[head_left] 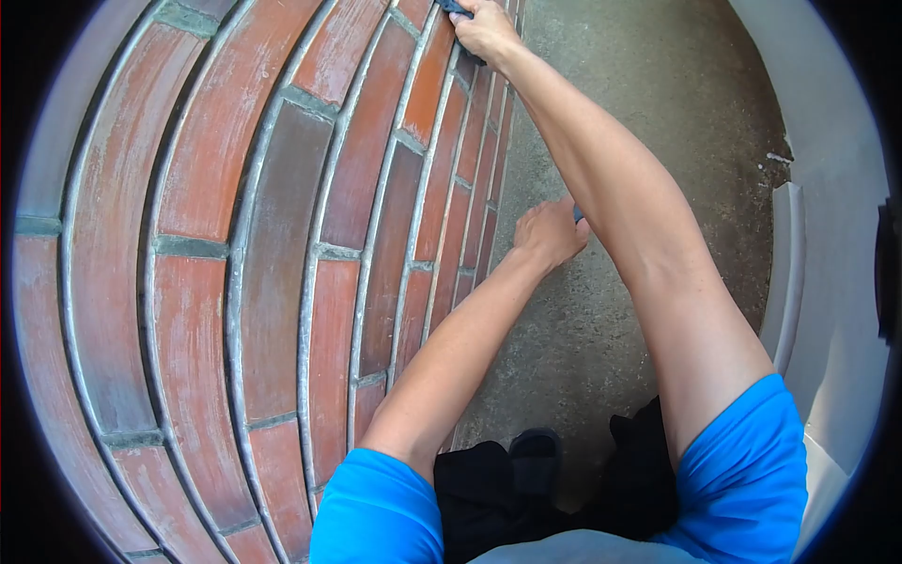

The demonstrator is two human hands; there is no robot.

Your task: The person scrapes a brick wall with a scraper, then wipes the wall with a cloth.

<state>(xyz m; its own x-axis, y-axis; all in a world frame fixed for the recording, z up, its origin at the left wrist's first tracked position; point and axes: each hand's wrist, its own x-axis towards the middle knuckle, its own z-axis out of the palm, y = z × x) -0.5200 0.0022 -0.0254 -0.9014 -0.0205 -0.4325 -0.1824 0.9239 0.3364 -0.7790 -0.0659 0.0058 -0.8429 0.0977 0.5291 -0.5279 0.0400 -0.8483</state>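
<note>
At the top of the view my right hand [487, 33] presses against the brick wall [272, 254]. Its fingers are closed round a dark, bluish-grey cloth [453, 7] that shows past the fingers. Lower down, my left hand [548, 232] is curled close beside the wall, above the floor. A small blue bit [578, 214] pokes out by its thumb; the rest of that thing is hidden in the fist. The red and brown bricks carry whitish smears, with grey mortar between them.
Below lies a grey concrete floor [601, 329] with a damp, darker stretch on the right. A pale wall [827, 188] with a light strip [787, 273] at its foot bounds that side. My dark shoe [536, 461] shows at the bottom.
</note>
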